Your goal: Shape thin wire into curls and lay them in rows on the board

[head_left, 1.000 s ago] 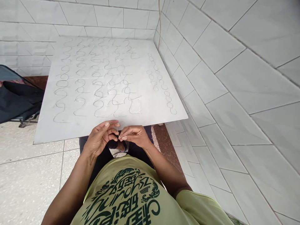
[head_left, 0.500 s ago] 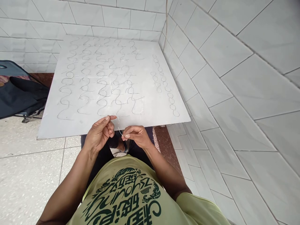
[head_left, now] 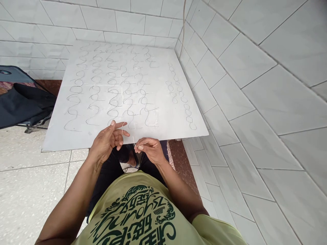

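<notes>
A thin, pale wire (head_left: 134, 141) with a curve in it is pinched between the thumb and fingers of my right hand (head_left: 150, 149), near the front edge of the board. To its left, my left hand (head_left: 107, 141) has its index and middle fingers stretched out and apart, with the thumb raised near the index. A fine bright strand shows against those two fingers; whether it joins the wire at my right hand I cannot tell. Below both hands is the white board (head_left: 173, 122), carrying rows of S-shaped wire pieces (head_left: 113, 92).
Smaller looped shapes (head_left: 180, 92) run down the board's right side. White tiled walls (head_left: 245, 102) border the board at the back and right. A dark folding chair (head_left: 22, 102) stands on the left. A thin cable (head_left: 183, 30) hangs in the wall corner.
My left hand has spread its fingers, with the middle finger now extended. The wire between the hands has shifted, and its free end shows near my right fingertips. The right hand has barely moved.
</notes>
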The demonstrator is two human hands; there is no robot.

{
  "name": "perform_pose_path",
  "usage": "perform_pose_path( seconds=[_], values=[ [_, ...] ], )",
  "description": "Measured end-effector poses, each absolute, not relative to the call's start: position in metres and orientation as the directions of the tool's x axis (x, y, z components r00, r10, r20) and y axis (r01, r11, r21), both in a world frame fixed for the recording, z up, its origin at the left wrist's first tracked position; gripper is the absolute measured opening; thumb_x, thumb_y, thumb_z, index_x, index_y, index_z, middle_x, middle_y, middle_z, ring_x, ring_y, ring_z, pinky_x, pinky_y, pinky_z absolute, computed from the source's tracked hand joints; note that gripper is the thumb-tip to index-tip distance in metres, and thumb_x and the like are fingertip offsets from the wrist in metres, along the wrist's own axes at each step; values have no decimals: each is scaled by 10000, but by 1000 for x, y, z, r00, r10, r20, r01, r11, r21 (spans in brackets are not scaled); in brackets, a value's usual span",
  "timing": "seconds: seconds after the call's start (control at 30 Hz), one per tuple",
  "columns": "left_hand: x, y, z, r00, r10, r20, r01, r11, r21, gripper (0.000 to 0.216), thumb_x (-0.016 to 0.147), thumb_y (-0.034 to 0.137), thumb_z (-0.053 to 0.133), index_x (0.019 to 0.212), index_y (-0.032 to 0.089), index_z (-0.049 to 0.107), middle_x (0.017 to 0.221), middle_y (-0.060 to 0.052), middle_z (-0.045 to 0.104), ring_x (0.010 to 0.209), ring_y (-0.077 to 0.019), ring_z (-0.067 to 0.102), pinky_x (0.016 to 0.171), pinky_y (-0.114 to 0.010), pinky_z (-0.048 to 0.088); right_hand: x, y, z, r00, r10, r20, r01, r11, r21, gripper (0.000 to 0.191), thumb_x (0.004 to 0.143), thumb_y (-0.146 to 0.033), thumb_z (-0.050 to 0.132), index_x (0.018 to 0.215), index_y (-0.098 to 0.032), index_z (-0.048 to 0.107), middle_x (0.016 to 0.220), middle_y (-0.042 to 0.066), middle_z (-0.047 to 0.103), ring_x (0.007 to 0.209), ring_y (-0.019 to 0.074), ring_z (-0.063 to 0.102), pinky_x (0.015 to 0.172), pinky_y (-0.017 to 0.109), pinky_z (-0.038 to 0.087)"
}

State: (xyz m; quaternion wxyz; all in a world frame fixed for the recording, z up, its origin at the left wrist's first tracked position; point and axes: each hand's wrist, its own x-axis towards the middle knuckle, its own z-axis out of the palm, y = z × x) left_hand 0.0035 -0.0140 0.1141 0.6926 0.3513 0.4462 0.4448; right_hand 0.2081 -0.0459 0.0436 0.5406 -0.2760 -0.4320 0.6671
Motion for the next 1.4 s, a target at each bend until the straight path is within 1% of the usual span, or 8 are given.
perform_pose_path(
  seconds=[0.13,0.27,0.47,0.7,0.8,1.03,1.27,1.4],
  values=[
    [12,-26,111,142,930,-339,-344,367,864,687,927,680,561,1261,93,686,1050,-165,731,580,-119,552,443,-242,478,206,-47,44,-201,977,73,-470,-31,-882,61,817,-253,856,845,-223,812,851,49,773,711,172,694,633,301,507],
    [18,-39,106,162,932,-324,-314,360,879,607,920,623,616,1200,95,721,1053,-157,721,620,-126,558,458,-238,471,205,-47,45,-167,983,71,-463,-14,-886,74,803,-270,863,826,-228,807,832,45,761,693,167,666,628,307,490],
    [25,-47,99,191,958,-215,-220,255,941,399,889,477,737,1152,179,773,1022,-96,725,678,-119,578,523,-226,472,204,-46,45,-122,989,78,-449,15,-893,78,807,-280,853,821,-224,800,840,48,756,719,168,660,622,296,473],
    [25,-38,110,154,975,-163,-260,199,945,403,860,435,773,1171,179,764,1082,-121,740,716,-135,616,537,-236,463,207,-48,49,-100,993,60,-414,13,-910,117,795,-321,859,814,-225,795,843,49,756,730,175,665,621,300,487],
    [23,-34,117,102,985,-138,-245,159,956,453,836,444,792,1191,168,742,1030,-116,752,671,-134,616,524,-245,465,207,-49,49,-93,995,42,-396,1,-918,154,784,-352,867,812,-221,791,845,54,759,738,182,670,615,303,494],
    [29,-33,121,6,1000,-8,20,8,1000,483,874,409,748,1303,195,689,801,-27,729,529,-106,562,497,-237,461,204,-53,47,-148,987,58,-373,-1,-928,128,814,-334,849,847,-220,800,874,55,774,722,168,675,643,298,509],
    [32,-26,120,-158,985,67,87,-53,995,283,908,341,666,1120,175,752,730,-16,698,541,-129,604,495,-246,489,202,-57,46,-161,986,39,-353,-21,-935,144,807,-340,851,824,-210,790,868,55,779,719,164,673,652,296,522],
    [37,-21,121,-273,955,118,112,-91,990,254,916,347,654,1079,179,753,747,-15,702,548,-128,619,517,-251,515,198,-57,44,-185,982,48,-374,-25,-927,133,817,-331,843,825,-211,788,867,57,781,733,168,681,655,295,521]
  ],
)
